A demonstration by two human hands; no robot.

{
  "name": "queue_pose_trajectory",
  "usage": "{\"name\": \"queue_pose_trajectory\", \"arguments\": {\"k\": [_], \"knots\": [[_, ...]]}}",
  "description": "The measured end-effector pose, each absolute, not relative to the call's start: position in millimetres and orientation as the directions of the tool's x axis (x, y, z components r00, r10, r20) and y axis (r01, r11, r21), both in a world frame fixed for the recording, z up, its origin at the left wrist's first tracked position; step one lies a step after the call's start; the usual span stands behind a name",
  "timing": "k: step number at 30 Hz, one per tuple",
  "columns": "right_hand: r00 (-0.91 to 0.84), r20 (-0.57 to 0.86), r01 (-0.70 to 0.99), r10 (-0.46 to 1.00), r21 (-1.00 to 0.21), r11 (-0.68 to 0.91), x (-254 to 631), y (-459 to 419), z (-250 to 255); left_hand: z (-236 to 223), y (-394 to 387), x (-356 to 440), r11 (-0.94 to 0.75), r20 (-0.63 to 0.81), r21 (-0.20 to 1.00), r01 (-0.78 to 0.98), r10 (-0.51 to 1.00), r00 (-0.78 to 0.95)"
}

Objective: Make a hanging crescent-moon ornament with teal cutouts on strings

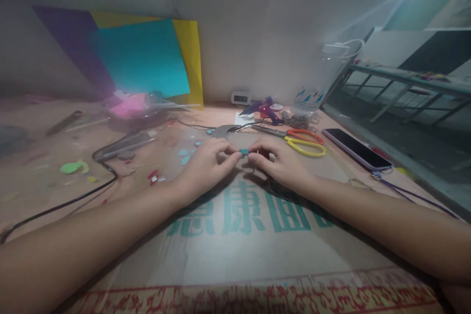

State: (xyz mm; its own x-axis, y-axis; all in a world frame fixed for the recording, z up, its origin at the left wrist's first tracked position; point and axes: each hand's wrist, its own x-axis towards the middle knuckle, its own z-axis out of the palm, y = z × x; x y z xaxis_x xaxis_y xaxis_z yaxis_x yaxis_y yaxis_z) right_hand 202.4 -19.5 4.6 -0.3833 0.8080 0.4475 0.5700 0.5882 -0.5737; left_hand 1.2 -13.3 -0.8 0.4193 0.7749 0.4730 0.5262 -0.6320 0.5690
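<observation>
Between the fingertips of both hands is a small teal piece (244,152), perhaps felt or foam; its exact kind is too small to tell. My left hand (215,159) pinches its left end, thumb and index finger closed. The right end is pinched by my right hand (277,159), where a thin pale strand hangs below the fingers. Several light-blue cut pieces (184,153) lie just left of my left hand. Beyond my right hand rest scissors (305,142) with orange and yellow handles, their blades pointing left.
A glue gun (263,109) with a red light stands at the back, near a small digital clock (241,97). To the right are a phone (356,149) and a clear plastic cup (309,83). Coloured sheets (143,59) lean on the wall. A black cable (73,200) crosses the left side.
</observation>
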Motion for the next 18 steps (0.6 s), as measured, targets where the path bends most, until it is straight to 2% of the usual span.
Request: {"name": "queue_pose_trajectory", "arguments": {"k": [3, 8, 14, 18], "knots": [[-0.418, 0.427, 0.582, 0.801, -0.551, 0.598, 202, -19, 3, 3, -15, 1, -0.578, 0.432, 0.618, 0.533, 0.816, 0.383], [-0.497, 0.467, 0.632, 0.731, -0.381, 0.674, 209, -17, 26, 7, -14, 2, -0.506, 0.371, 0.688, 0.519, 0.861, 0.348], [-0.376, 0.380, 0.827, 0.845, -0.273, 0.491, 245, 11, 63, 3, -9, 1, -0.443, 0.311, 0.760, 0.476, 0.890, 0.333], [-0.142, 0.380, 0.897, 0.914, -0.341, 0.281, 275, 42, 57, -1, -7, 1, -0.463, 0.327, 0.757, 0.461, 0.879, 0.346]]}}
